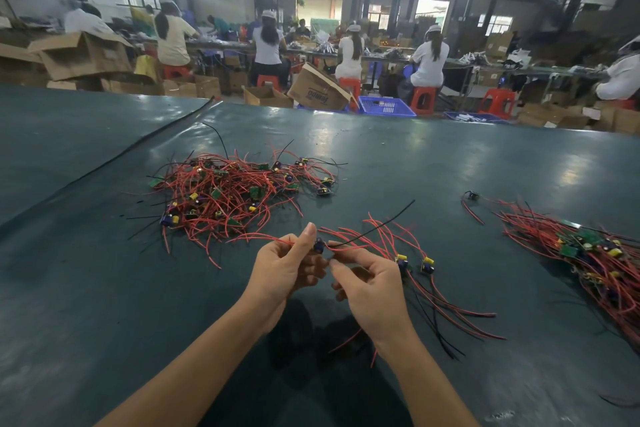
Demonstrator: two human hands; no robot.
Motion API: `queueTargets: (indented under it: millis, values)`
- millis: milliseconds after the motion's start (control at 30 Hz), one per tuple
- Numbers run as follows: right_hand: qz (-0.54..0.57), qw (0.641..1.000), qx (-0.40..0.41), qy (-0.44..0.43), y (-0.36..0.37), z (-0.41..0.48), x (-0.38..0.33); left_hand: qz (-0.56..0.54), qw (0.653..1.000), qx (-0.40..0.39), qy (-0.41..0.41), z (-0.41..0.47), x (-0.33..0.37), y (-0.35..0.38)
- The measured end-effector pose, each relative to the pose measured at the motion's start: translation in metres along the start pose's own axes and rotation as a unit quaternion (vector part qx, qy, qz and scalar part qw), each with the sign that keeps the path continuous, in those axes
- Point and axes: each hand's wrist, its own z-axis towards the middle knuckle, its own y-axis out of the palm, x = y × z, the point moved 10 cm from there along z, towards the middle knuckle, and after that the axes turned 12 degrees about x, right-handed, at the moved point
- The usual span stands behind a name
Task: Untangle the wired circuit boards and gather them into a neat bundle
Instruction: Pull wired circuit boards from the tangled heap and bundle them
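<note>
A tangled heap of small circuit boards with red and black wires lies on the dark green table, left of centre. My left hand pinches one small board with a blue part between thumb and fingers. Close beside it, my right hand grips red wires that lead to two boards with yellow parts, which rest just right of it. Their wires trail toward me across the table. A laid-out bundle of wired boards lies at the right edge.
A single loose board with wires lies between the hands and the right bundle. A raised seam crosses the table at the left. Beyond the far edge are cardboard boxes, blue crates, red stools and several seated people.
</note>
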Motion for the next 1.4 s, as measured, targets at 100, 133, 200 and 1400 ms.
queueTargets:
  millis: [100, 133, 200, 1400]
  values:
    - [0.022, 1.000, -0.011, -0.001, 0.003, -0.002, -0.004, 0.017, 1.000, -0.002, 0.016, 0.000, 0.003, 0.000]
    - [0.024, 1.000, -0.009, -0.006, 0.002, -0.002, -0.006, 0.023, 0.999, -0.005, 0.022, 0.000, 0.004, 0.000]
    - [0.012, 1.000, 0.005, -0.017, -0.001, -0.001, -0.008, 0.033, 0.999, -0.015, 0.029, -0.002, 0.004, 0.002]
    - [0.187, 0.930, 0.268, 0.166, -0.082, 0.031, 0.030, 0.077, 0.987, -0.136, 0.042, -0.013, 0.004, 0.021]
